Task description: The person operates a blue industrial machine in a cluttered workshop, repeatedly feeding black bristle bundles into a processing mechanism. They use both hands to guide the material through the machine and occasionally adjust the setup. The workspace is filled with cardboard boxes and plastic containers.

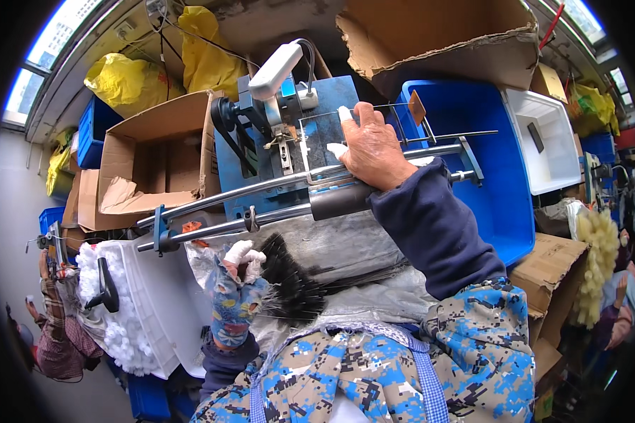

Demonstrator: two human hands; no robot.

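My right hand (375, 149), with white coverings on thumb and index finger, rests over the sliding carriage (340, 200) of a blue bench machine (324, 107). Its thumb and index finger are spread toward the metal plate; the palm hides what lies beneath. Two steel rails (261, 194) cross in front of the machine. Low on the left, my left hand (238, 271) is closed, its fingertips wrapped in white below a patterned sleeve cover. A bundle of black bristles (289, 285) lies right beside these fingers; whether they grip part of it is hidden.
A blue bin (497, 204) stands right of the machine, with a white tray (547, 144) beyond it. Cardboard boxes (148, 158) sit left and behind. At lower left is a white bin (164, 303) by white fluffy pieces (120, 338). Other people (67, 338) are at both sides.
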